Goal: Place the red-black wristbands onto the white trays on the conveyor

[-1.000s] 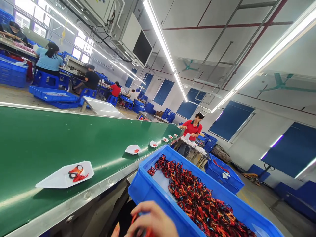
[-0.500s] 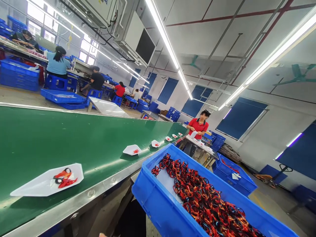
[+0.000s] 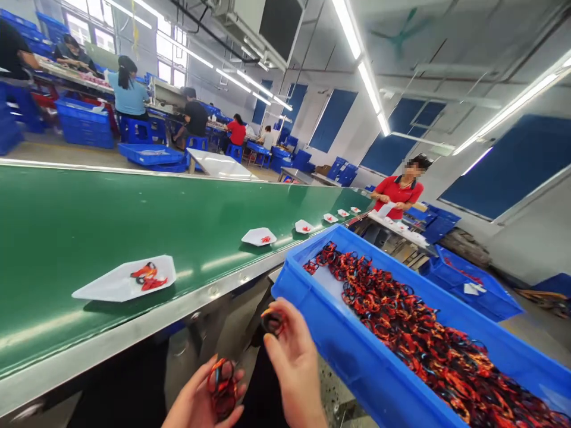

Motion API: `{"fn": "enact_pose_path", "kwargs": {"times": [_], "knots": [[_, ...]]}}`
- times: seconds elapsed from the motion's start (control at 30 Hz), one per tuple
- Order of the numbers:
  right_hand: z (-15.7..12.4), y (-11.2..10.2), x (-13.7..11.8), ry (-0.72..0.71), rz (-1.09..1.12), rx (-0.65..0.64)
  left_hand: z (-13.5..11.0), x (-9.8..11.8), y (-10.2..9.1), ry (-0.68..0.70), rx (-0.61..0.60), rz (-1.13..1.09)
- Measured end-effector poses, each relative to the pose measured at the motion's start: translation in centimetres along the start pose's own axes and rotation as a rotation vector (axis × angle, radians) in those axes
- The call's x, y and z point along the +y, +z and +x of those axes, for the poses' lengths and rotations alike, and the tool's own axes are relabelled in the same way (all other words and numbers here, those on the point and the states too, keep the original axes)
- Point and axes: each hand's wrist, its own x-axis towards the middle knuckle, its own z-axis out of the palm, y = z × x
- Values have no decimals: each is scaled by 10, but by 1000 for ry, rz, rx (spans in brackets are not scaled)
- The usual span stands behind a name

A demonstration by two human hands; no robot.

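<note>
My left hand [image 3: 203,399] is at the bottom edge, palm up, fingers curled round a small bunch of red-and-black bands [image 3: 223,383]. My right hand [image 3: 292,356] is just right of it, pinching one red-and-black band [image 3: 272,321] between thumb and fingers. Both hands hover between the conveyor's metal edge and a blue crate [image 3: 339,345] heaped with many such bands [image 3: 414,333]. On the green belt [image 3: 89,220] a white tray [image 3: 111,286] carries a few bands [image 3: 147,276].
More white trays [image 3: 259,236] with bands run down the belt. A person in a red shirt [image 3: 399,193] works at a table at the belt's far end. Other seated people and blue crates [image 3: 84,122] are beyond the belt. Another blue crate [image 3: 473,291] sits on the floor at right.
The view has tipped downward, bringing both hands up into sight holding bands. The nearest white tray has travelled along the belt.
</note>
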Motion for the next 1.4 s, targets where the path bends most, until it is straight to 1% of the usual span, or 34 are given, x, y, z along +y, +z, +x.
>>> {"fn": "enact_pose_path", "kwargs": {"times": [0.07,0.13,0.27,0.4,0.5,0.8,0.9,0.97,1.03,1.13,1.2,1.23,1.27,1.3,1.33,1.4], "knots": [[7,-5,-6,-11,33,43,-2,-2,-2,-1,6,21],[9,-4,-5,-47,21,53,-4,-3,-2,19,3,31],[7,2,5,-129,-108,72,-7,-6,-4,64,-21,51],[8,4,15,-207,-242,91,-9,-8,-5,57,-42,49],[10,3,20,-210,-282,58,-9,-8,-5,56,-38,30],[10,1,31,-187,-308,44,-6,-7,-6,45,-49,15],[14,5,28,-172,-355,-31,-6,-8,-5,46,-53,4],[28,14,23,-195,-391,-108,-7,-8,-3,52,-66,1],[53,30,19,-266,-416,-171,-8,-7,-2,62,-98,1],[105,60,19,-380,-446,-230,-12,-3,1,93,-144,7],[135,76,22,-403,-452,-257,-17,1,4,123,-159,7],[145,81,23,-404,-450,-268,-19,3,4,138,-164,3],[148,83,23,-400,-443,-281,-21,5,5,154,-168,-3],[146,82,22,-390,-434,-298,-23,8,6,170,-175,-8],[138,78,21,-368,-421,-319,-24,10,6,186,-182,-10],[109,62,17,-265,-391,-382,-25,13,6,206,-194,-10]]}}
